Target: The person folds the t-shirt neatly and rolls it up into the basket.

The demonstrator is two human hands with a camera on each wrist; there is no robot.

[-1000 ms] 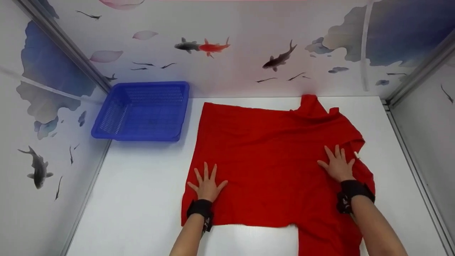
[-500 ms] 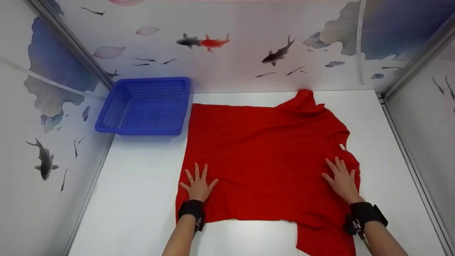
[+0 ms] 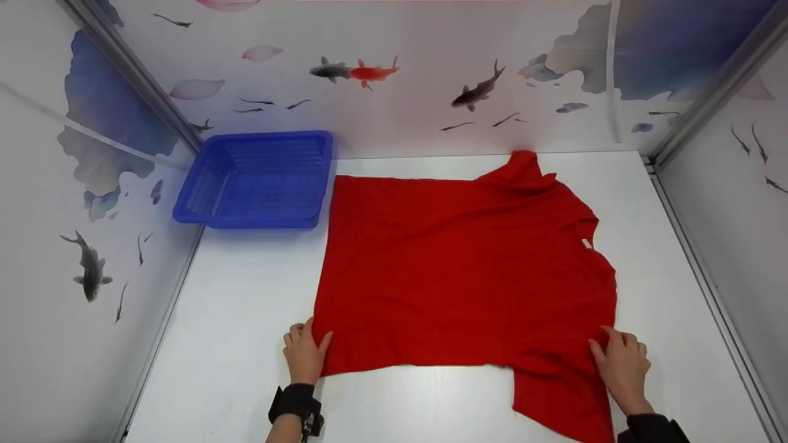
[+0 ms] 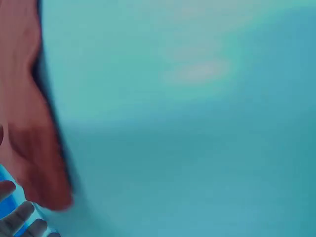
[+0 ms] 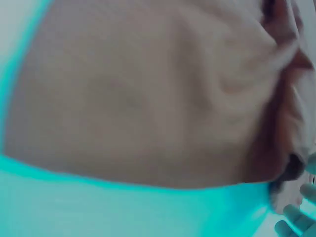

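Worktop room: bare white worktop (image 3: 246, 307) is left along the red garment's (image 3: 455, 271) left, right and near edges.
Garment's lie: laid flat mid-worktop, body's long axis set left to right, tagged neck pointed right, one sleeve (image 3: 563, 394) turned nearward.
Hands at edges: left hand (image 3: 303, 354) is placed at the left edge, right hand (image 3: 625, 366) at the right; each grip is spread, thumb apart from fingers.
Count: one garment, one blue basket (image 3: 265, 194) set far left, two hands.

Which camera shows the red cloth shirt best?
The head view: nearly all of the red cloth shirt fits in. The left wrist view shows just a strip; the right wrist view, one blurry, brownish part.
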